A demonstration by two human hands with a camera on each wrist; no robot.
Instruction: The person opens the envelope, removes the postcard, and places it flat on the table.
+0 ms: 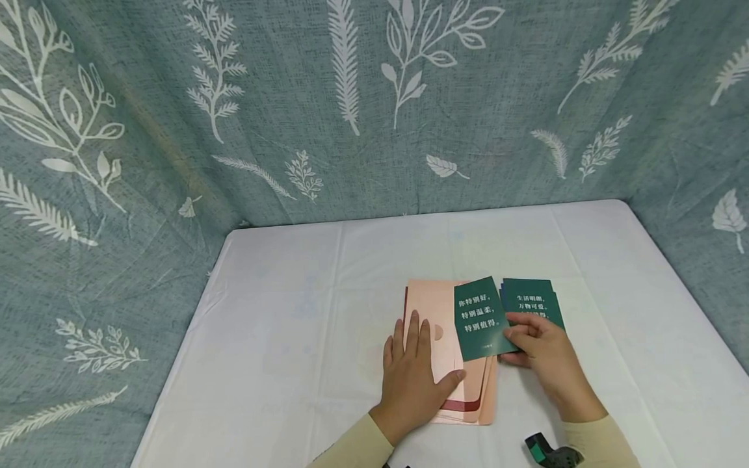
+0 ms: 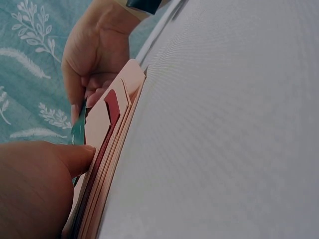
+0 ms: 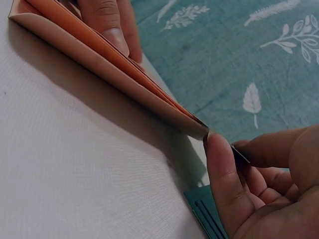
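A stack of pink envelopes (image 1: 429, 294) lies on the white table, a dark red edge showing among them. My left hand (image 1: 409, 383) rests on its upper envelope with the fingers straight; in the left wrist view the thumb (image 2: 79, 158) touches the stack's top. My right hand (image 1: 552, 367) pinches the right edge of a dark green card (image 1: 476, 309) with white writing, held tilted over the stack's right side. Beneath the right hand lie more green cards (image 1: 535, 289), partly covered by it. The right wrist view shows the envelopes (image 3: 109, 74) edge-on, bowed at the near side.
A white cloth covers the table (image 1: 281, 338). Teal curtains (image 1: 374, 162) with white leaf prints hang behind it and along both sides. A black and green device (image 1: 547, 452) sits by the right wrist.
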